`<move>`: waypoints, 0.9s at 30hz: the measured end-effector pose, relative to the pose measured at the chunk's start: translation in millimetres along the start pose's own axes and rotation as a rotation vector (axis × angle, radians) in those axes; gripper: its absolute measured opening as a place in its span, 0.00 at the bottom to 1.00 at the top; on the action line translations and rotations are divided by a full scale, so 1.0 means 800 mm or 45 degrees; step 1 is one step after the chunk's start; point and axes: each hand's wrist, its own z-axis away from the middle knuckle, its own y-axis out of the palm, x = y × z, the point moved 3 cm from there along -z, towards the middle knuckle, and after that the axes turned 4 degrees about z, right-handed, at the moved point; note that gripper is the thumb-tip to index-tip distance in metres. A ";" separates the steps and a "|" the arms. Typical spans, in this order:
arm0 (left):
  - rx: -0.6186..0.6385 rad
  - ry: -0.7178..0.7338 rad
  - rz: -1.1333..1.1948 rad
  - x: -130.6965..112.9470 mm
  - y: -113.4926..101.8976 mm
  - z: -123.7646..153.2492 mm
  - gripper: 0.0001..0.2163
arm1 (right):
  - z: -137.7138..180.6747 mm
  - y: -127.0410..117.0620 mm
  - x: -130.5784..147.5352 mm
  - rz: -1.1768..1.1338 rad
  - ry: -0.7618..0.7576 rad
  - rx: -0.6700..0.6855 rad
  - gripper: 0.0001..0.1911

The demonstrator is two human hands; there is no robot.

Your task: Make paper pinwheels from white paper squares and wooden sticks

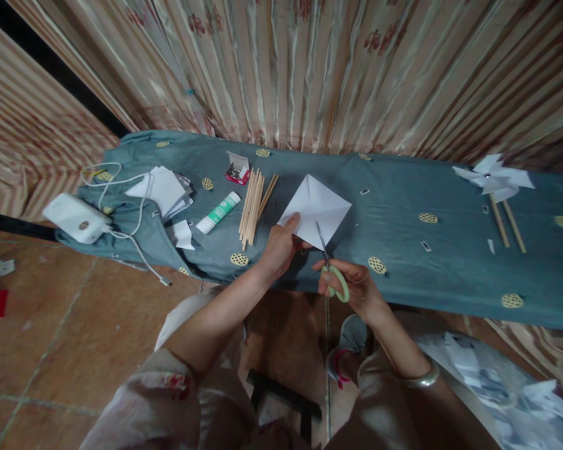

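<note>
A square white sheet of paper (326, 203) with crease lines is turned cornerwise above the cloth. My left hand (284, 244) pinches its lower left edge, thumb on top. Scissors (338, 284) with pale green handles are gripped in my right hand (354, 284). Their blades reach over the paper's lower corner, pointing toward its middle. Left of the paper lie several wooden sticks (251, 206) in a bundle. Farther left are a green and white glue tube (219, 212) and a small red box (237, 170) of metal pins, its lid raised.
White paper sheets (164, 190) are stacked at the left, near a white power bank (77, 217) with cables. A white paper pinwheel (495, 177) and two sticks (507, 222) lie at the right. Behind the table (398, 250) hangs a pleated curtain (281, 75). A bag (502, 381) holds white pieces.
</note>
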 end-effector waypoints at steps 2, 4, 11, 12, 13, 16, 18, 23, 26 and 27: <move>0.009 0.004 0.010 0.001 -0.001 -0.001 0.09 | 0.000 0.000 0.000 0.003 -0.011 0.005 0.19; 0.005 0.009 0.016 0.002 -0.002 -0.001 0.09 | -0.001 0.000 0.000 0.009 -0.027 0.010 0.19; -0.006 0.001 -0.004 0.000 -0.001 0.000 0.09 | -0.001 -0.001 -0.004 0.017 -0.005 0.028 0.21; -0.009 -0.001 -0.006 0.000 0.000 0.000 0.09 | -0.001 -0.001 -0.004 0.015 -0.003 0.034 0.21; -0.011 -0.004 -0.008 0.000 0.000 0.001 0.09 | -0.001 -0.001 -0.005 0.013 -0.003 0.038 0.21; -0.011 -0.010 0.002 0.000 0.001 0.002 0.08 | -0.001 -0.001 -0.005 0.005 -0.010 0.034 0.21; -0.014 -0.011 0.015 0.000 0.002 0.003 0.07 | -0.001 -0.001 -0.005 -0.018 -0.013 0.023 0.21; -0.025 -0.014 0.012 0.001 0.001 0.002 0.07 | -0.001 0.001 -0.003 -0.056 -0.015 0.013 0.20; -0.026 -0.011 0.008 0.001 0.000 0.001 0.07 | -0.001 0.001 -0.002 -0.047 -0.020 0.002 0.19; -0.024 -0.009 0.010 0.001 0.000 0.000 0.07 | -0.001 0.001 -0.002 -0.045 -0.020 0.000 0.19</move>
